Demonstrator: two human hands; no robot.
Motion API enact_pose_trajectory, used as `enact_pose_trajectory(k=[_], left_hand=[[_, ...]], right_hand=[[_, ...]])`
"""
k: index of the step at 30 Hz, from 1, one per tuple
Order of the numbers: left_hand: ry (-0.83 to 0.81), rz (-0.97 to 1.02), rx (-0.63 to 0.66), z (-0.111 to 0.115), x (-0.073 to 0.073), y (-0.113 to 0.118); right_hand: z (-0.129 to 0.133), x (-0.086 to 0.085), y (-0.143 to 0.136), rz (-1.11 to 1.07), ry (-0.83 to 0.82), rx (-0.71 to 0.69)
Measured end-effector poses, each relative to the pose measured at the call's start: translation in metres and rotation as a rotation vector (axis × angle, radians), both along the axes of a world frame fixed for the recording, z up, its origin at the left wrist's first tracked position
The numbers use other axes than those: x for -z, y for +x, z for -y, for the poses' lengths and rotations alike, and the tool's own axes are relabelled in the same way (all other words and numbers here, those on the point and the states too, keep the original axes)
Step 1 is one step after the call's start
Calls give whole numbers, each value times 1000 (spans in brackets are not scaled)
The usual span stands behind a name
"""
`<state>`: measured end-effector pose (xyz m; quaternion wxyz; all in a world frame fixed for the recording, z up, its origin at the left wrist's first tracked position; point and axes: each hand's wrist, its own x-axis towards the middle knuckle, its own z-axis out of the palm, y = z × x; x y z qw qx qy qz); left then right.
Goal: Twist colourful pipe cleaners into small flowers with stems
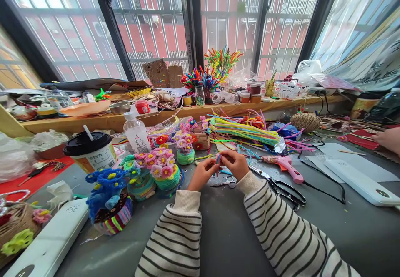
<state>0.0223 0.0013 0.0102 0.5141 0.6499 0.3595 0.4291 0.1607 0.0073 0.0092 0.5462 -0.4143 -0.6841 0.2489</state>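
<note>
My left hand (203, 174) and my right hand (236, 164) meet over the middle of the table, fingertips pinched together. Between them is a short pink and blue pipe cleaner (218, 159), partly hidden by the fingers. Just below the hands lie small scissors (230, 181). Large black-handled scissors (286, 193) rest to the right of my right wrist, beside a pink glue gun (288, 167). Left of my left hand stand small pots of pipe-cleaner flowers: a pink one (162, 164), a teal one (137, 179) and a blue one (108, 202).
Behind the hands lies a bundle of coloured pipe cleaners (246, 130). A lidded cup (92, 152) and a clear bottle (136, 133) stand at left. White devices (359, 181) lie on both sides. The glue gun's black cord loops rightward. Another person's hand (388, 140) reaches in at far right.
</note>
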Motion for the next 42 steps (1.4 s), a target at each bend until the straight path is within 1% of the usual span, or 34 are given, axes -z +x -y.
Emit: enact_pose_trajectory(k=[4,7,11,13,14,16,18,19,22,24,26,30,32,37,39,42], left_hand=[[-50,42,57,0,2,0],[-104,53,86,2,1,0],[-140,82,81,3,-2,0],[-126,100,14,2,-3,-1],[-102,113,-49,1,-3,-1],[-30,151,-220,-1,-3,-3],[27,186,-386,-4,-1,-5],[46,196,-446,-5,-1,-6],[71,183,-513,-7,2,-8],[75,170,-530,-7,3,-8],[88,161,-560,-8,4,-8],[131,137,-616,-10,6,-10],[148,119,-656,-11,7,-11],[144,74,-805,-12,9,-15],[134,55,-820,-11,8,-15],[138,24,-795,-8,5,-14]], right_hand=[[0,-1,1,55,28,30],[1,-2,2,57,24,32],[0,-4,2,57,-20,18],[-3,-3,3,94,-38,6],[-4,-2,4,132,-49,6],[-8,0,6,256,-79,20],[-10,4,9,439,-105,26],[-11,6,9,540,-109,21],[-12,11,9,797,-92,9],[-11,13,7,889,-80,15],[-10,14,5,932,-74,22],[-10,15,3,940,-53,44],[-10,16,3,896,-32,69],[-11,14,6,739,8,145],[-10,12,6,692,-6,148],[-8,8,5,662,-4,123]])
